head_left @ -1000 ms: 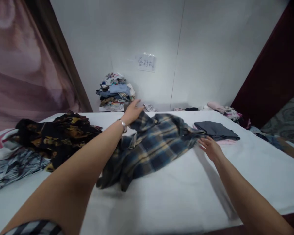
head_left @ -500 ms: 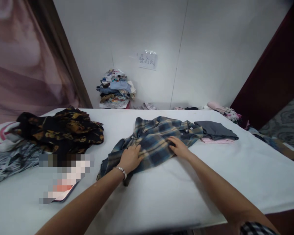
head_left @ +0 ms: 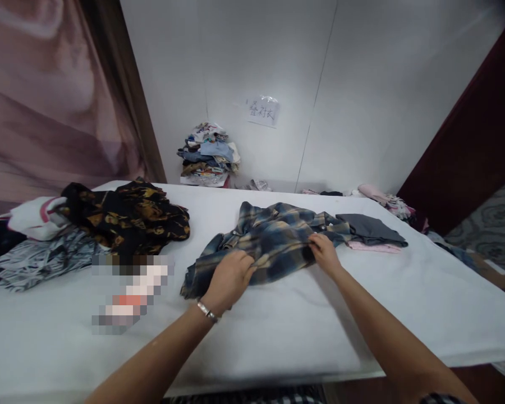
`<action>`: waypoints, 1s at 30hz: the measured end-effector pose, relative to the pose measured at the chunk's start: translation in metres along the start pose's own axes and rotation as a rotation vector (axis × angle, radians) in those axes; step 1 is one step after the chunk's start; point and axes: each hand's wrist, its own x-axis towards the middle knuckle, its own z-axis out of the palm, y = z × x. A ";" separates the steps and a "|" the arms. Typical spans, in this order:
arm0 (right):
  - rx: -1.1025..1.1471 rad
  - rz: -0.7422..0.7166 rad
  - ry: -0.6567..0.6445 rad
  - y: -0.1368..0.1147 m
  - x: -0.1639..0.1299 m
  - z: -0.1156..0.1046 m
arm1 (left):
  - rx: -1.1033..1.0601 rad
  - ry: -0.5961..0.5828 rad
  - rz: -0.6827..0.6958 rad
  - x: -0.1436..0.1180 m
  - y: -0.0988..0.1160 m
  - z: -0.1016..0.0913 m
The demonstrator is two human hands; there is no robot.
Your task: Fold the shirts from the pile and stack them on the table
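Currently both hands work a blue-and-tan plaid shirt (head_left: 269, 241) lying crumpled in the middle of the white table (head_left: 278, 336), a bit toward the far edge. Left hand (head_left: 229, 278), bracelet at wrist, fingers curled together and clamped on the shirt's near-left hem. Right hand (head_left: 326, 252) pinches the cloth at the shirt's right side, fingers closed on a fold near the collar end. Shirt partly bunched, not flat.

Just beside the shirt's right end, touching or nearly so: a folded grey garment (head_left: 370, 227) stacked on a pink one (head_left: 372, 246). Toward the table's left edge sits a black garment with gold print (head_left: 130, 216), overlapping a grey-white patterned piece (head_left: 42, 261) and a white-pink item (head_left: 33, 216). A blurred-out patch lies near the front-left of the table, contents cannot tell.

Off the table, against the far wall, a heap of mixed clothes (head_left: 208, 154) and a paper sign (head_left: 263, 111) above it. More clothes (head_left: 382, 196) past the far-right corner.
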 end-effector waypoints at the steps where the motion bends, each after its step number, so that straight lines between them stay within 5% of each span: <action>1: 0.080 -0.011 0.088 0.005 -0.012 -0.006 | -0.074 -0.011 0.045 -0.007 0.009 -0.001; 4: 0.190 0.103 0.178 0.020 -0.051 -0.018 | -0.211 -0.165 0.168 -0.026 0.039 0.009; 8: 0.264 0.315 0.010 0.015 -0.096 -0.027 | -0.228 -0.353 0.209 -0.040 0.064 0.035; 14: 0.739 0.521 -0.158 -0.061 -0.133 -0.034 | -0.495 -0.288 0.082 -0.026 0.081 0.042; 19: 0.976 0.495 -0.138 -0.108 -0.134 -0.028 | -0.782 -0.280 0.192 -0.016 0.100 0.044; 23: 1.125 0.650 -0.083 -0.111 -0.130 -0.033 | -0.794 -0.197 0.131 -0.012 0.075 0.037; 26: 1.162 0.714 -0.017 -0.101 -0.129 -0.058 | -0.457 -0.023 0.091 -0.008 0.029 0.026; 30: 1.208 0.676 0.100 -0.086 -0.128 -0.098 | -0.052 -0.108 0.027 -0.007 -0.030 0.020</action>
